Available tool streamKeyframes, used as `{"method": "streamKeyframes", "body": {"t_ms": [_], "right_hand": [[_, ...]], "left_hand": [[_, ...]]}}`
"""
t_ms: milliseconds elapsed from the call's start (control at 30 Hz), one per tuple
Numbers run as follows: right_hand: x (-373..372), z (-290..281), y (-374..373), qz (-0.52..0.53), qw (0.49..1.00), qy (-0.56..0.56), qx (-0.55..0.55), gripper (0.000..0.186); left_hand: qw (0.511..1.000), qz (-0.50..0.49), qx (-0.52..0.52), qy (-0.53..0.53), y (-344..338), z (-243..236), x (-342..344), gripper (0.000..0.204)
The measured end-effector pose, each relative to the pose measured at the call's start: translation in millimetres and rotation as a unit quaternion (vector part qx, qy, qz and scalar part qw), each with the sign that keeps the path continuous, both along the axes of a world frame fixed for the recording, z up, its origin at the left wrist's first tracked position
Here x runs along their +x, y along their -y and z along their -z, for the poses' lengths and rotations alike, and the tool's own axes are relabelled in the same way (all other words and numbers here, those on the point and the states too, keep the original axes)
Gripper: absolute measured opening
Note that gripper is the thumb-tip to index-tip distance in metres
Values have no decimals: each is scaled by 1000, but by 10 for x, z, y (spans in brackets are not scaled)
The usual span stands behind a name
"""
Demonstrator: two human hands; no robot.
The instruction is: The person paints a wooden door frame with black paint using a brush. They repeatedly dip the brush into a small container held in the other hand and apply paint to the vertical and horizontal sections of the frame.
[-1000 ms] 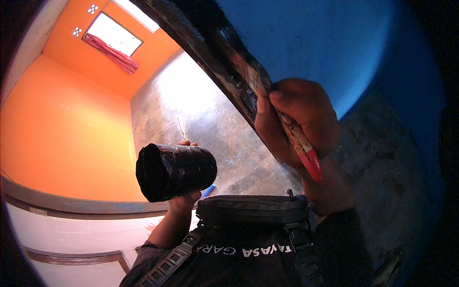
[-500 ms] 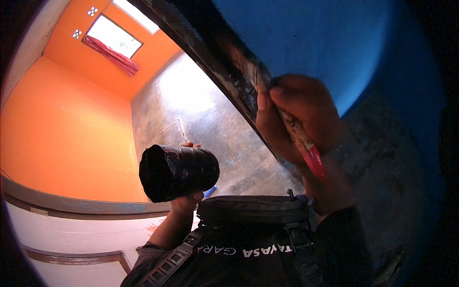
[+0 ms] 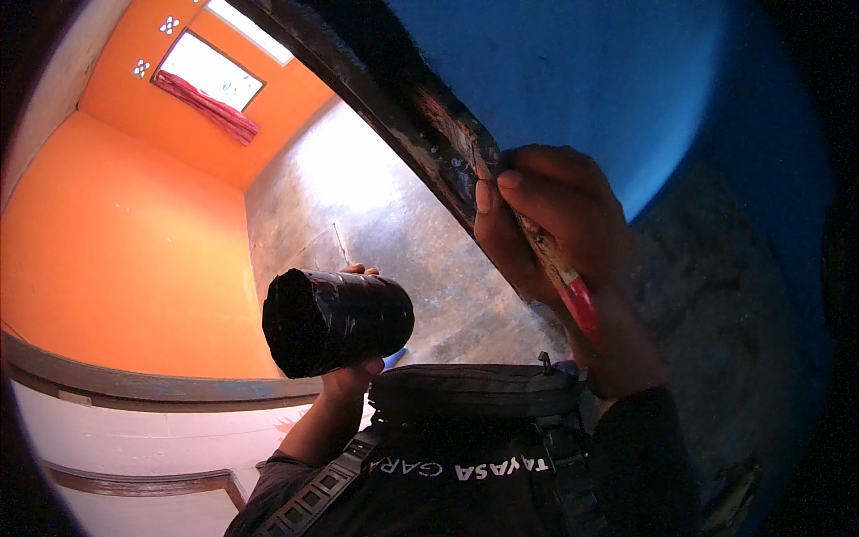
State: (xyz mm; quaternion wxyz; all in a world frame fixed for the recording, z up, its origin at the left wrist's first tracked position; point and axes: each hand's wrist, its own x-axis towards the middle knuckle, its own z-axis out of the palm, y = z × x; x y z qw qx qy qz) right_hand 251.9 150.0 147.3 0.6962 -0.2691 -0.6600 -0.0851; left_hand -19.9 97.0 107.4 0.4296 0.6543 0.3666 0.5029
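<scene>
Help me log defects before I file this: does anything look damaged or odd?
The dark strip by the brush in the right hand looks patchy, with pale flecks, so its finish seems uneven. The brush handle is mottled, perhaps worn.

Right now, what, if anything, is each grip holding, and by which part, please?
The right grip holds the brush by its handle, near the bristle end; the left grip, partly hidden, holds the can around its side.

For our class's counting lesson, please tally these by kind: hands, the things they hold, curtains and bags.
Hands: 2, left hand and right hand
Brush: 1
Black container: 1
Red curtain: 1
Black bag: 1
Total: 6
</scene>
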Motion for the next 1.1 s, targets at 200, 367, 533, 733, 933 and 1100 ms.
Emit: {"method": "streamKeyframes", "body": {"t_ms": [200, 367, 533, 733, 933, 1100], "right_hand": [[-58, 427, 21, 52, 998, -1, -29, 26], [43, 396, 184, 60, 998, -4, -23, 27], [23, 18, -2, 35, 999, -11, 31, 28], [-43, 405, -54, 20, 999, -9, -43, 28], [43, 380, 273, 17, 999, -11, -39, 27], [92, 233, 213, 16, 996, 45, -72, 22]], "left_hand": [[1000, 8, -1, -12, 8, -18, -7, 80], [1000, 10, -1, -14, 16, 14, -12, 78], [1000, 7, 3, -15, 14, 22, -9, 76], [1000, 11, 8, -24, 36, 16, -31, 74], [999, 7, 13, -32, 86, 45, -83, 71], [999, 8, 19, -43, 116, 29, -77, 69]]}}
